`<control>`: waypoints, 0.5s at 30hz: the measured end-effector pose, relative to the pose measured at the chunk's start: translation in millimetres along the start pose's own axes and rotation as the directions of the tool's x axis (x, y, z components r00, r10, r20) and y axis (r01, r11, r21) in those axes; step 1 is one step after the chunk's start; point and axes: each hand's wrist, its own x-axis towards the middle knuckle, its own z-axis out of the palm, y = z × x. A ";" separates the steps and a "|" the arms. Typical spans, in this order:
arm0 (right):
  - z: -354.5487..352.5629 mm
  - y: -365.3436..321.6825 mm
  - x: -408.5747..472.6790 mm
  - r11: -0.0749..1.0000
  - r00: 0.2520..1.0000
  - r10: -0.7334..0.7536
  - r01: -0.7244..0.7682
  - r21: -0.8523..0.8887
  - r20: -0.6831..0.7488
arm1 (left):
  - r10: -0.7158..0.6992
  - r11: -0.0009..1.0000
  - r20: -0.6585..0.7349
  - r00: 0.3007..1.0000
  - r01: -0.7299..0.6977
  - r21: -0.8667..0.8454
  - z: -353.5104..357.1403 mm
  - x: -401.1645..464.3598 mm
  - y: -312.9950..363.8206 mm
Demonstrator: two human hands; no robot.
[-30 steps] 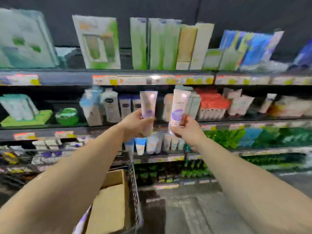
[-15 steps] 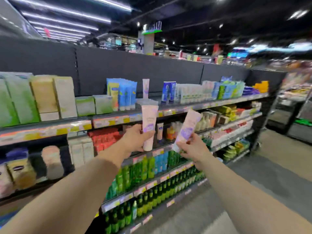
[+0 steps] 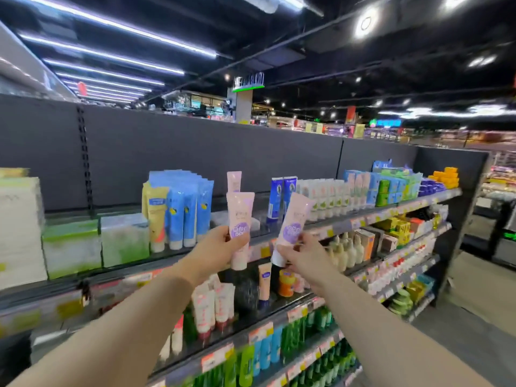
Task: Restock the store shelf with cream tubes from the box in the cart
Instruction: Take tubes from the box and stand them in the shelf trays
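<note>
In the head view, the left hand (image 3: 216, 247) was closed around one pink cream tube (image 3: 240, 227) held upright, and the right hand (image 3: 303, 254) gripped a second pink tube (image 3: 293, 224) tilted rightward, both raised before the front edge of the top shelf (image 3: 349, 222). A matching tube (image 3: 234, 181) apparently stood alone in a gap there. Judging by this, the placing step was in hand; next, each tube needed standing cap-down beside it.

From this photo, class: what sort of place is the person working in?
Most likely a supermarket or drugstore toiletries aisle: long shelves packed with tubes and bottles, price tags along the edges, strip lights overhead.
</note>
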 end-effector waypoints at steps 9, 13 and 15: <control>46.9 -27.0 99.2 0.974 0.981 -0.140 0.160 -0.160 0.132 | 0.011 0.997 -0.069 0.998 -0.006 0.071 -25.1 49.5 -15.3; 63.7 -34.3 149.8 0.966 0.963 -0.193 0.221 -0.137 0.189 | -0.003 0.999 -0.126 0.992 0.008 0.040 -28.5 52.5 -15.6; 75.4 -30.8 174.7 0.965 0.953 -0.209 0.237 -0.109 0.219 | -0.006 0.998 -0.197 0.980 0.019 0.064 -28.4 53.8 -15.2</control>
